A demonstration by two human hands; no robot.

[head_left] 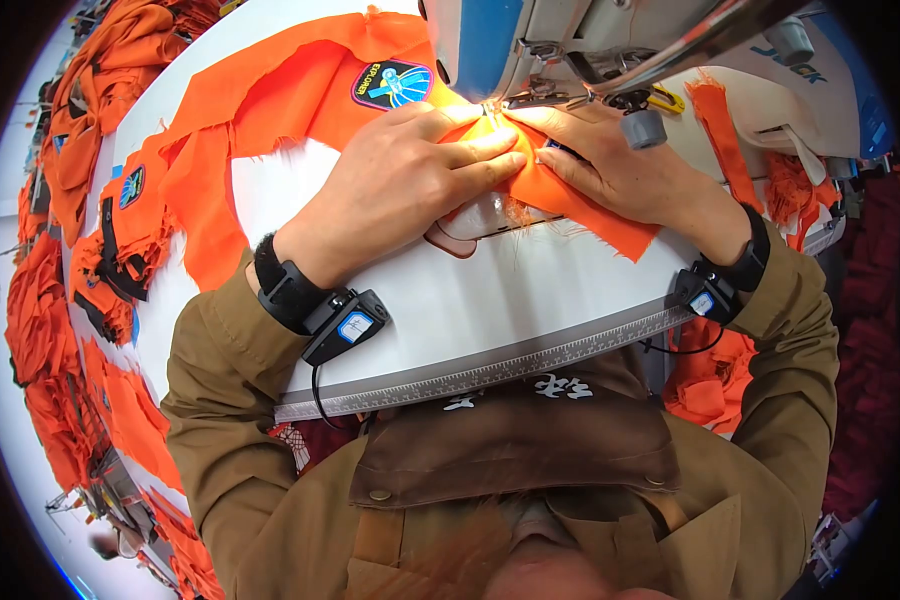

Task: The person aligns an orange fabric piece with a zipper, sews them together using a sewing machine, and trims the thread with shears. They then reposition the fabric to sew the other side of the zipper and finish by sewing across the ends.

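Observation:
A bright orange fabric piece (pixel 595 212) lies under the sewing machine head (pixel 570 45), lit strongly around the needle. My left hand (pixel 415 165) is on the fabric left of the needle, fingertips pressed together and gripping its edge. My right hand (pixel 620 160) holds the same fabric from the right, thumb and fingers closed on it. A small dark object shows between its fingers, too hidden to name. Beyond my left hand, a dark patch (pixel 392 84) with a satellite picture and the word EXPLORER sits on the orange fabric. The needle tip is lost in glare.
The white sewing table (pixel 420 320) has a ruler strip (pixel 490 368) along its front edge. More orange pieces, one with a small patch (pixel 132 186), lie left. Orange strips (pixel 715 130) lie right of the machine. Orange garments (pixel 45 350) are piled beyond the left edge.

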